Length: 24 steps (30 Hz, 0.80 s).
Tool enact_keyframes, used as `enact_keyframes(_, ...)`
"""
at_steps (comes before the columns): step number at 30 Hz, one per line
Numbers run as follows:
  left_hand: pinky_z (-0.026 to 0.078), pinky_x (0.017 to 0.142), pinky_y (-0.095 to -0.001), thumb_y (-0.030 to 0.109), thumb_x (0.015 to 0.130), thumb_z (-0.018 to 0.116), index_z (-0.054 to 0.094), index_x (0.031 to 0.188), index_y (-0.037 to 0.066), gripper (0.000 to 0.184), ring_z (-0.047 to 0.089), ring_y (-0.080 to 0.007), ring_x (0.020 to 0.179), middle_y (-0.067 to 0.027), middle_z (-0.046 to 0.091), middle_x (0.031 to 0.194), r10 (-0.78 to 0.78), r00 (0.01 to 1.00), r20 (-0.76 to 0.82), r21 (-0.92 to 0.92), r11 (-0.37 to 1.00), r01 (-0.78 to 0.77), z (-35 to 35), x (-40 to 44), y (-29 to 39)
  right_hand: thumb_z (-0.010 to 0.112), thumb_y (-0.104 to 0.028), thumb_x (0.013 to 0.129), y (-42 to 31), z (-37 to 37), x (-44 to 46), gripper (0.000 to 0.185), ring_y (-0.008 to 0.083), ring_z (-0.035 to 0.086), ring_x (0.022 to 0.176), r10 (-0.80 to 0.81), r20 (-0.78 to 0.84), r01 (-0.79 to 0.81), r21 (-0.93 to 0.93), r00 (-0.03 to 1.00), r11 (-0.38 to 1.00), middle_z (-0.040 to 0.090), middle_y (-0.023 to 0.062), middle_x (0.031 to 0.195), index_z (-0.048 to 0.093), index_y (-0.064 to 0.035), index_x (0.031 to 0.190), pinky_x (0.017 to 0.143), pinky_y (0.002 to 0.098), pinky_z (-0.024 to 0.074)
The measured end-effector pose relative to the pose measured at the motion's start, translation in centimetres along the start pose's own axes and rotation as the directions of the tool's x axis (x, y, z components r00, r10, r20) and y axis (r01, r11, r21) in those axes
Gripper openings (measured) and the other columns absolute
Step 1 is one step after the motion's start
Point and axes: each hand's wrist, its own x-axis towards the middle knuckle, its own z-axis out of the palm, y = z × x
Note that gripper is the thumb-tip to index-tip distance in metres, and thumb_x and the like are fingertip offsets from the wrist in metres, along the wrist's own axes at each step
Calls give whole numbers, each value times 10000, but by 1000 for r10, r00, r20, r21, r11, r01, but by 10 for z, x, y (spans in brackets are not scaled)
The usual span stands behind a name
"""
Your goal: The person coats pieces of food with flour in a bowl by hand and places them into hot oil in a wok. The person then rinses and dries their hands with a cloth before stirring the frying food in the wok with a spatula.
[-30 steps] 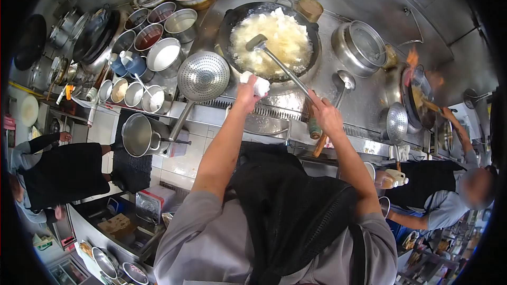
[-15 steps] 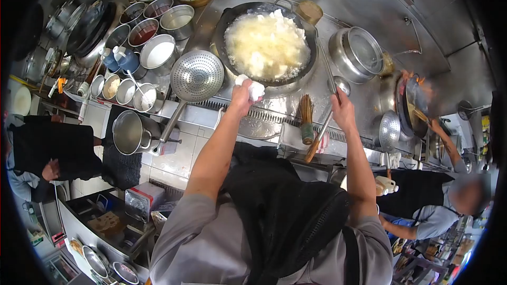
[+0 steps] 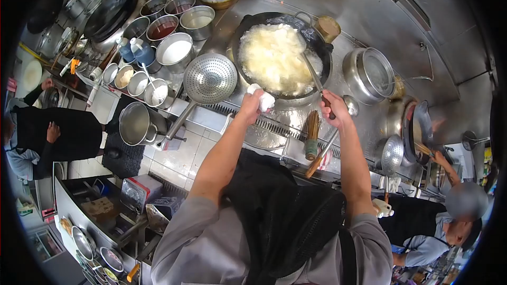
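A bunched white cloth (image 3: 265, 101) is gripped in my left hand (image 3: 251, 106), at the near rim of the black wok (image 3: 236, 47). Pale chunks of food (image 3: 272, 55) bubble in hot liquid inside the wok. My right hand (image 3: 337, 110) is closed around the dark handle of a metal wok spatula (image 3: 312, 71). Its shaft slants over the wok's right rim, and its far end is partly hidden among the food. Just beside my right hand, a ladle (image 3: 350, 106) lies on the steel counter, its wooden handle toward me. A bamboo brush (image 3: 312, 126) lies between my hands.
A large perforated strainer (image 3: 210, 79) rests left of the wok, near several seasoning containers (image 3: 177, 50). Stacked metal pots (image 3: 359, 71) stand to the right. One co-worker (image 3: 422, 221) works at another wok on the right; another person (image 3: 55, 134) stands at left.
My right hand has gone from the ladle to the spatula, which has swung from the wok's right side into the food. My left hand keeps the cloth.
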Motion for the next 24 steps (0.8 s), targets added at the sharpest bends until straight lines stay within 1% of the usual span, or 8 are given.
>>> enact_keyframes(3,583,550,-352,286,1002,551,548,1153,10,314,699,-241,815,-129,675,1006,6,1000,-1,-20,1000,-6,4,-7,4,564,-221,1029,5,7,-2,148,85,430,441,29,35,-33,106,999,994,546,38,711,521,-103,1108,366,243,335)
enact_keyframes(6,601,606,-363,336,1029,553,532,1187,37,339,693,-237,868,-119,663,1052,26,1000,-8,-53,998,-26,8,-13,4,560,-221,1030,10,20,-20,261,92,449,443,-83,0,82,-77,997,994,545,33,686,529,-72,1242,361,254,341)
enact_keyframes(9,614,667,-381,389,1036,555,527,1208,68,364,687,-238,910,-108,657,1084,25,1000,-9,-60,998,-26,7,-17,2,554,-232,1032,17,39,-46,433,86,467,451,-255,-70,198,-449,964,871,533,14,647,489,-45,1417,358,257,341)
enact_keyframes(12,618,741,-414,404,1034,558,532,1220,88,368,679,-247,960,-99,652,1113,12,1000,-21,-66,998,-13,8,-19,2,576,-219,1012,18,59,-74,521,199,606,516,-334,-73,160,-769,940,619,637,116,679,460,-18,1479,453,328,462)
enact_keyframes(15,614,779,-424,405,1033,559,531,1231,87,376,673,-250,989,-101,647,1139,10,1000,-2,-54,998,-10,8,-23,4,609,-185,981,48,36,-69,489,352,708,704,-699,283,428,-903,657,36,699,243,823,517,25,1412,643,399,540)
enact_keyframes(16,612,802,-428,411,1031,562,529,1253,86,395,669,-255,1010,-106,643,1164,6,1000,2,-52,999,-6,6,-21,3,626,-156,956,42,55,-90,479,441,699,881,-626,142,327,-926,767,191,679,302,944,532,50,1378,786,427,535)
enact_keyframes(19,612,806,-434,418,1028,565,528,1268,91,408,669,-262,1016,-107,642,1183,-11,1000,6,-59,998,12,6,-21,2,631,-152,952,47,61,-112,477,431,705,862,-618,131,319,-926,775,204,692,282,929,540,12,1390,760,427,540)
enact_keyframes(24,610,806,-448,419,1023,573,529,1269,75,425,670,-273,1016,-120,647,1183,-54,998,14,-43,998,55,1,-23,5,654,-155,937,43,49,-150,477,413,715,876,-623,170,290,-952,764,96,710,257,955,567,-65,1396,784,415,547)
